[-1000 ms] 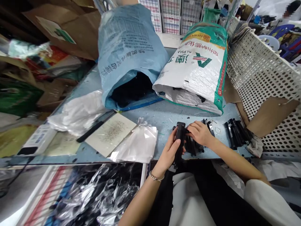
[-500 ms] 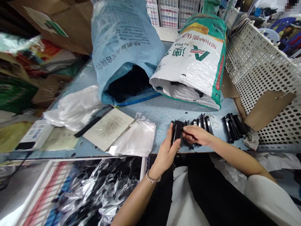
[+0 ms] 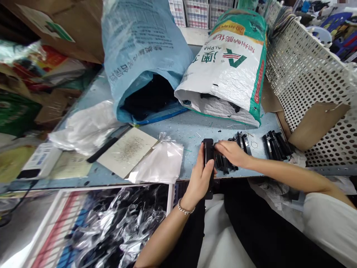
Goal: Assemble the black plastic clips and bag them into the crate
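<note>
My left hand [image 3: 198, 178] is wrapped round a long black plastic part [image 3: 208, 150], its thumb lying across the near face. The part points away from me, with its lower end past the table edge. At the part's upper right side, the curled fingers of my right hand [image 3: 232, 153] press against it; their tips are partly hidden. Under and beside my right hand lie several black plastic strips [image 3: 223, 163]. Another cluster of black strips [image 3: 276, 145] rests farther right on the blue table [image 3: 192, 130].
A blue sack [image 3: 145, 48] and a white-green sack [image 3: 223, 70], both with black contents, lie at the back. Clear plastic bags [image 3: 160, 163] and a speckled board [image 3: 128, 150] are to the left. A perforated white basket [image 3: 309, 70] borders the right; a crate [image 3: 60, 216] of bagged pieces sits below.
The black part has turned in my left hand and now shows a narrower side, reaching lower past the table edge. My right hand has shifted slightly left, fingers still against it.
</note>
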Motion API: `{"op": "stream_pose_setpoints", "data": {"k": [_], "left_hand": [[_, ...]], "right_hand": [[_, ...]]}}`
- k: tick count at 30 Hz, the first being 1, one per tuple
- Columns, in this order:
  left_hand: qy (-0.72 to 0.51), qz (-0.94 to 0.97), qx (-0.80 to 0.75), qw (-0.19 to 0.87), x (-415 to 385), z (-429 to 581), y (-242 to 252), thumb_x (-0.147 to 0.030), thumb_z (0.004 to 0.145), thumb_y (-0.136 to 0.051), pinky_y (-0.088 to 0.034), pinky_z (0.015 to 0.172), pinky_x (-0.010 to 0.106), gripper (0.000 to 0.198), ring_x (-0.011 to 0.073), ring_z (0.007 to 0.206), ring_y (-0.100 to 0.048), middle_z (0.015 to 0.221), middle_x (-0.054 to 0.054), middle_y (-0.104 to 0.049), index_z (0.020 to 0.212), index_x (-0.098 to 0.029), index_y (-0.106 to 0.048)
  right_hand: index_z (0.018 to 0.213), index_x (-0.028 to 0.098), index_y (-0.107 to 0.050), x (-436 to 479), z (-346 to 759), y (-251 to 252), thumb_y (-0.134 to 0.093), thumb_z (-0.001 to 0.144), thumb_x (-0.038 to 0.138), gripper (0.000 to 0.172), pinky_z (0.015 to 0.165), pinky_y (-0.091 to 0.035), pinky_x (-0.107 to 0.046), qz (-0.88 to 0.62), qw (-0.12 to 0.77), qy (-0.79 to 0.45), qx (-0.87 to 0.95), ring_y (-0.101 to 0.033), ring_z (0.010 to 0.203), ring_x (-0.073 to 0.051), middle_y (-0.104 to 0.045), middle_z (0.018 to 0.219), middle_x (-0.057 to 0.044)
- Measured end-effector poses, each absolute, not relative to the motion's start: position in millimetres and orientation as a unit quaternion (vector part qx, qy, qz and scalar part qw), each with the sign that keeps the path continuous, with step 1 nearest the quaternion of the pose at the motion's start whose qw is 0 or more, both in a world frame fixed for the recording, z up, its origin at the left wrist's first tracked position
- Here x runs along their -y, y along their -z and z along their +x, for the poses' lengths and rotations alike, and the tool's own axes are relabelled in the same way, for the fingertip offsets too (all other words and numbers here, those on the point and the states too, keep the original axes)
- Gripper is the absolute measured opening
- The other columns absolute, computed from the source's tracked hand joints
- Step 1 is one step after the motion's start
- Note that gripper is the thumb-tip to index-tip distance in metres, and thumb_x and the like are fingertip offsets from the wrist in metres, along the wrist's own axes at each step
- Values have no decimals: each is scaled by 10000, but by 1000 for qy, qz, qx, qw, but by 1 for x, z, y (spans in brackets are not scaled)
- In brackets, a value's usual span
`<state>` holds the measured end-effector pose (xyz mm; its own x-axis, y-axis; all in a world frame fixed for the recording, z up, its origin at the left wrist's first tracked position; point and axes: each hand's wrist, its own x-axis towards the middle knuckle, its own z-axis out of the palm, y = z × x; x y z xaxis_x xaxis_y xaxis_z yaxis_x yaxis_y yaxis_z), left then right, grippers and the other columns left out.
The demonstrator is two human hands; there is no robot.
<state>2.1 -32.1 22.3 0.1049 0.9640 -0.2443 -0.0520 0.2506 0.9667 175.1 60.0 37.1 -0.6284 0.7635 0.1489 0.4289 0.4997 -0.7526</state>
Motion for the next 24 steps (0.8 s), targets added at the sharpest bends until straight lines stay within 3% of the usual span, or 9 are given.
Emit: {"op": "stream_pose_setpoints", "data": {"k": [2, 4, 7, 10, 12, 15, 18, 21, 24], "left_hand": [[-430, 456, -522, 578, 31, 1, -18, -584, 933, -529, -553, 608, 302, 786, 177, 676, -623, 829, 30, -649, 1581, -266, -217], [-434, 438, -510, 600, 28, -3, -17, -578, 940, -517, -552, 584, 298, 742, 168, 666, -623, 927, 47, -661, 1567, -279, -255], [-446, 406, -487, 631, 25, -7, -22, -571, 938, -521, -545, 535, 289, 705, 151, 636, -621, 1053, 70, -657, 1541, -278, -305], [-442, 408, -481, 637, 27, -6, -25, -567, 940, -519, -545, 531, 291, 703, 162, 631, -626, 968, 60, -666, 1541, -264, -313], [-443, 421, -491, 621, 28, -3, -22, -565, 940, -526, -551, 557, 293, 729, 167, 633, -628, 870, 40, -662, 1557, -263, -283], [-462, 424, -497, 599, 26, 0, -15, -563, 920, -566, -558, 598, 296, 765, 164, 645, -632, 847, 25, -663, 1560, -266, -271], [-489, 377, -516, 594, 19, -4, -10, -584, 909, -563, -544, 570, 280, 702, 154, 623, -627, 866, 33, -679, 1487, -226, -390], [-505, 337, -547, 576, 13, -10, -10, -586, 922, -529, -534, 580, 258, 528, 143, 642, -626, 856, 40, -688, 1256, -181, -586], [-509, 324, -556, 572, 15, -10, -6, -579, 920, -535, -529, 593, 248, 480, 142, 663, -625, 835, 35, -683, 1160, -175, -630]], "right_hand": [[670, 191, -558, -55, 171, -32, -221, 1046, 521, 603, 452, -376, -239, -385, 219, -416, 794, -397, 465, -112, -412, 522, 58], [759, 172, -580, -55, 173, -33, -202, 1060, 488, 577, 492, -402, -244, -392, 191, -442, 784, -442, 484, -114, -496, 574, 26], [922, 168, -621, -63, 182, -41, -410, 1013, 512, 414, 694, -475, -310, -390, 198, -341, 832, -566, 745, -172, -611, 826, -58], [861, 170, -622, -69, 186, -47, -447, 992, 515, 409, 804, -457, -379, -343, 192, -238, 888, -552, 862, -222, -592, 857, -91], [805, 174, -600, -69, 183, -45, -411, 998, 541, 455, 774, -452, -362, -339, 198, -266, 881, -541, 813, -208, -569, 802, -73], [826, 177, -576, -60, 176, -35, -287, 1018, 597, 545, 626, -424, -285, -392, 216, -421, 789, -506, 650, -151, -525, 698, -14], [864, 179, -574, -43, 171, -26, -248, 1019, 622, 571, 562, -391, -253, -413, 168, -499, 743, -494, 577, -129, -534, 658, 10], [886, 182, -597, -18, 165, -18, -446, 984, 596, 451, 657, -431, -284, -371, 113, -378, 841, -582, 740, -172, -638, 821, -49], [839, 169, -609, 7, 157, -6, -502, 995, 474, 358, 720, -452, -329, -341, 94, -281, 892, -605, 822, -214, -662, 865, -98]]}}
